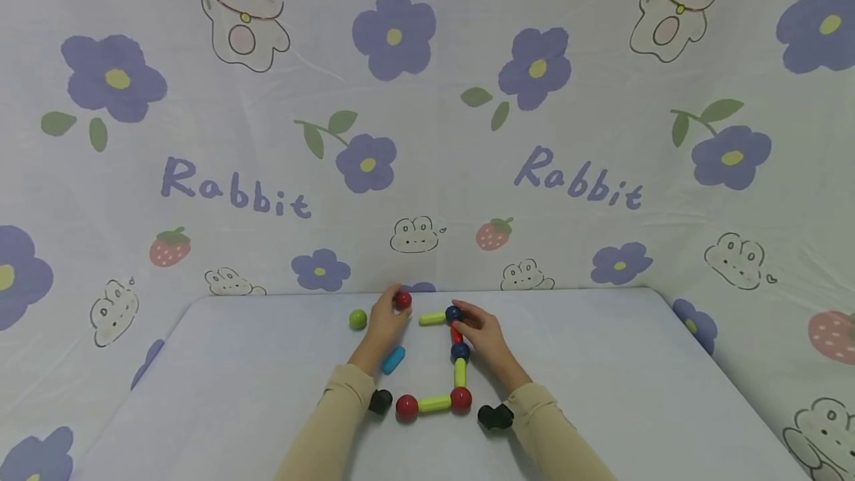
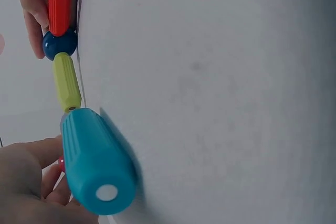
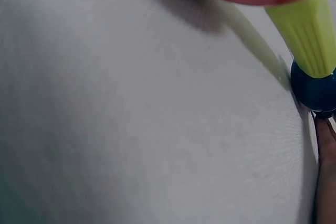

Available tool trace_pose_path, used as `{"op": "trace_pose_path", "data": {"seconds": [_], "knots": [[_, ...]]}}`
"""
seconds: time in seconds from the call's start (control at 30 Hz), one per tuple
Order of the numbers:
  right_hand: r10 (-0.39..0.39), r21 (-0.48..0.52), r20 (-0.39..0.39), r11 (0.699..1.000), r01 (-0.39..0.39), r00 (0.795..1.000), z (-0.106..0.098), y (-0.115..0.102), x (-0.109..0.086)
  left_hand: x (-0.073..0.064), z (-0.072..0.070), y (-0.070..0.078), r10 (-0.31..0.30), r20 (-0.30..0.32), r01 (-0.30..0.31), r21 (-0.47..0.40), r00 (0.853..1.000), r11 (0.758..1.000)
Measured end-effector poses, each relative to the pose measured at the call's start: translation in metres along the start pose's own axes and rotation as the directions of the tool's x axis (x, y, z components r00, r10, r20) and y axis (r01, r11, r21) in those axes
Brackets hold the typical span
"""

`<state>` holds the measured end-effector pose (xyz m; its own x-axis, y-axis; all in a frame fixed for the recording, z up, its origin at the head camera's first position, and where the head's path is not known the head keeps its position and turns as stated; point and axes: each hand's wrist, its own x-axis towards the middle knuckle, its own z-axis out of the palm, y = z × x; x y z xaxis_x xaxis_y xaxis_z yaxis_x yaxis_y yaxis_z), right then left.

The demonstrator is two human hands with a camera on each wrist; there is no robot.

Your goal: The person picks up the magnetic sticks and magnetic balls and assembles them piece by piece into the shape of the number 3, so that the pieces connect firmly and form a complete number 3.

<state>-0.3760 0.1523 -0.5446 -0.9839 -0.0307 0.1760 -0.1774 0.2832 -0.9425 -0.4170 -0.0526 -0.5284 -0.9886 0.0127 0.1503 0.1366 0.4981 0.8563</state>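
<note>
My left hand (image 1: 384, 323) holds a small red ball (image 1: 403, 300) at its fingertips, near the far edge of the table. Just right of it lies a yellow-green rod (image 1: 433, 318), its other end joined to a dark blue ball (image 1: 453, 314). My right hand (image 1: 484, 334) grips that blue ball, with the thumb by the red rod (image 1: 457, 332). From there the chain runs toward me through a second blue ball (image 1: 459, 351), a yellow-green rod (image 1: 460, 372), a red ball (image 1: 461, 399), another yellow-green rod (image 1: 435, 403) and a red ball (image 1: 407, 407).
A loose blue rod (image 1: 394, 360) lies beside my left forearm, large in the left wrist view. The green ball (image 1: 358, 319) sits left of my left hand. Black wrist cameras (image 1: 496, 416) show at both sleeves. A rabbit-print cloth (image 1: 461, 243) hangs behind the white table (image 1: 601, 377).
</note>
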Motion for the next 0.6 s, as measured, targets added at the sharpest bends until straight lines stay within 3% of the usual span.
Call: {"op": "trace_pose_path", "data": {"seconds": [0.1,0.33,0.6], "knots": [[-0.015,-0.018,0.004,1.0,0.015,1.0,0.0003,-0.0001,-0.0005,-0.0005,-0.0009,-0.0005,0.002,-0.003,-0.002,-0.007,1.0,1.0],[0.029,0.017,-0.021,0.999,-0.028,0.999,0.0,-0.0005,0.0006,-0.0026,-0.0028,-0.0006,0.005,-0.038,-0.007,-0.054,0.999,0.999],[0.041,0.062,-0.004,0.997,-0.04,0.999,-0.0022,0.0,0.0017,-0.0066,-0.0057,-0.0001,0.047,-0.066,-0.052,-0.088,0.997,0.995]]}}
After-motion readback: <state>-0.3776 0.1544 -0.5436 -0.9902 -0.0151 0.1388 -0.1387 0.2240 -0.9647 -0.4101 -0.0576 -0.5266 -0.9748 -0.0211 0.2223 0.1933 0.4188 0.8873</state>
